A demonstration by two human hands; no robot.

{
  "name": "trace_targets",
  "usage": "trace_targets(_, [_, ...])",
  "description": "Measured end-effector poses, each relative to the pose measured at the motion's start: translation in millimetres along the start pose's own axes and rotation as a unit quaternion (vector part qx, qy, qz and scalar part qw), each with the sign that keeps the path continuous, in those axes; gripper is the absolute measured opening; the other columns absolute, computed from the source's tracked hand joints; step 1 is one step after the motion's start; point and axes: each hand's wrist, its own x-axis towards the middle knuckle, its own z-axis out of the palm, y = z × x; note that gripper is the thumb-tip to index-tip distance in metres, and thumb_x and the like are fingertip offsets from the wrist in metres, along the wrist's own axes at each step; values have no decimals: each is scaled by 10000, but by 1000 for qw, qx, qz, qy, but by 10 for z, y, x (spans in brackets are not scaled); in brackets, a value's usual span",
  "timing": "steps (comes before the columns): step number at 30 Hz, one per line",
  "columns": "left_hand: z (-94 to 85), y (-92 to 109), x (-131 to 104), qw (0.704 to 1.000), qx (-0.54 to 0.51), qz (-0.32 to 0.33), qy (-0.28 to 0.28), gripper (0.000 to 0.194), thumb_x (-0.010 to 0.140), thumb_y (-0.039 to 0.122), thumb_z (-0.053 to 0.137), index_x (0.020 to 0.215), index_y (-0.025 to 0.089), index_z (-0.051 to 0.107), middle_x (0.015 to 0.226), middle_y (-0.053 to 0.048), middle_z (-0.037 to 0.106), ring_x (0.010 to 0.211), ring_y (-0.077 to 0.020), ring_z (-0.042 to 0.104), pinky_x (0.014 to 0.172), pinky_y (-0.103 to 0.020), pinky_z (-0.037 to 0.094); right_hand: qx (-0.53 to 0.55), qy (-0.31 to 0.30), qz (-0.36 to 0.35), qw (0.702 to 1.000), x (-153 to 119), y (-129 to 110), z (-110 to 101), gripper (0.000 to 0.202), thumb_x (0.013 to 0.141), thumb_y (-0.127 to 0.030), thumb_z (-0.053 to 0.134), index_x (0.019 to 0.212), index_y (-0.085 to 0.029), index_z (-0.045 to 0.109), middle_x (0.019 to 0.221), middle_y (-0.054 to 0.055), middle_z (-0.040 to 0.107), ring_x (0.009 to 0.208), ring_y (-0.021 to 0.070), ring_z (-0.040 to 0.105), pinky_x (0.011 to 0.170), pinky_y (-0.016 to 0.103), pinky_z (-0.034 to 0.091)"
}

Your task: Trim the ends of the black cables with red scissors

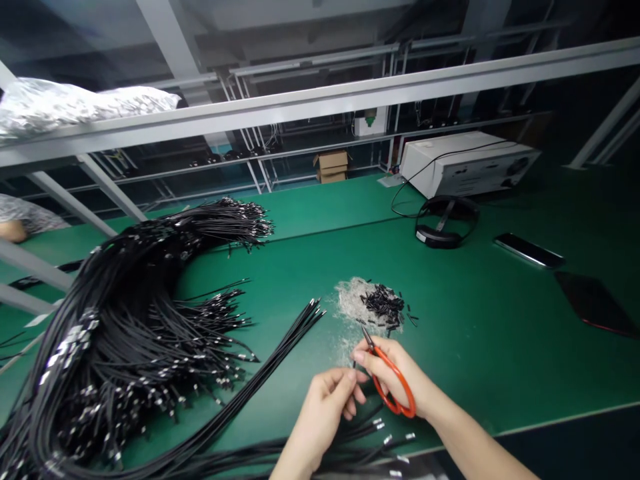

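Observation:
My right hand [405, 373] is closed around red-handled scissors [411, 402], whose dark blades point up and away towards a small heap of short black tube pieces [384, 303]. My left hand [327, 403] pinches a thin black cable [355, 365], its tip just showing at the fingertips, close to the right hand's fingers. Most of that cable is hidden behind the hands. Clear, stringy scraps [351, 298] lie around and under the heap. Below the hands, several cable ends with silvery tips [387, 440] spread near the table's front edge.
A large bundle of black cables [125, 293] covers the left side of the green table [460, 333]. One narrower strand of cables [270, 363] reaches towards the middle. A black headband-like device [440, 237], a phone [529, 250], a dark flat object [595, 303] and a white box [465, 163] lie right.

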Motion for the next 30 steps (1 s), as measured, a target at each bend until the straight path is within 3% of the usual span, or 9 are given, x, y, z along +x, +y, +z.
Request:
trace_targets(2, [-23, 15, -15, 1000, -21, -14, -4, 389, 753, 485, 667, 843, 111, 724, 648, -39, 649, 513, -84, 515, 520, -189, 422, 34, 14, 8, 999, -11, -3, 6, 384, 843, -552, 521, 837, -175, 591, 599, -53, 493, 405, 62, 381, 387, 178, 299])
trace_targets(6, [-12, 1, -2, 998, -16, -16, 65, 362, 693, 453, 732, 790, 104, 736, 697, -80, 701, 589, -126, 594, 574, -219, 478, 105, 69, 32, 992, -28, 6, 30, 458, 831, -616, 488, 895, -178, 605, 650, -53, 492, 380, 44, 354, 383, 183, 300])
trace_targets(9, [40, -29, 6, 995, 6, 13, 99, 345, 681, 435, 740, 786, 106, 741, 672, -77, 705, 598, -149, 605, 580, -234, 481, 117, 61, 31, 991, -50, 13, 74, 452, 834, -610, 499, 899, -175, 604, 582, -65, 465, 376, 47, 353, 385, 178, 295])
trace_targets(14, [144, -72, -30, 975, 115, 80, 172, 302, 759, 435, 655, 731, 143, 726, 670, -64, 704, 605, -170, 593, 595, -246, 458, 30, 86, -15, 996, -64, 76, 153, 344, 844, -524, 555, 800, -182, 561, 488, -73, 422, 410, 83, 411, 422, 191, 339])
trace_targets(20, [219, -89, -65, 901, 323, 147, 251, 286, 829, 413, 568, 657, 217, 686, 609, -31, 648, 549, -159, 555, 552, -233, 391, -181, 213, -110, 954, -82, 160, 242, 289, 929, -419, 443, 770, -195, 531, 814, 50, 576, 723, 171, 570, 705, 275, 445])
trace_targets(25, [241, -75, -72, 890, 346, 169, 247, 295, 859, 405, 526, 694, 223, 689, 631, -33, 655, 547, -150, 564, 553, -223, 375, -154, 213, -104, 959, -89, 168, 310, 292, 959, -399, 395, 777, -199, 505, 757, 31, 570, 680, 158, 565, 648, 242, 436])
trace_targets(27, [242, -77, -71, 890, 348, 167, 243, 319, 866, 405, 509, 688, 214, 692, 622, -35, 651, 546, -148, 560, 554, -222, 373, -213, 225, -133, 941, -89, 180, 310, 282, 969, -364, 379, 774, -199, 497, 761, 29, 562, 651, 150, 544, 620, 240, 412])
trace_targets(30, [222, -81, -57, 905, 325, 131, 241, 316, 836, 399, 539, 637, 203, 687, 572, -30, 630, 529, -145, 542, 535, -221, 361, -396, 208, -216, 868, -77, 199, 244, 278, 973, -267, 354, 752, -195, 508, 782, 41, 560, 618, 153, 497, 613, 271, 362])
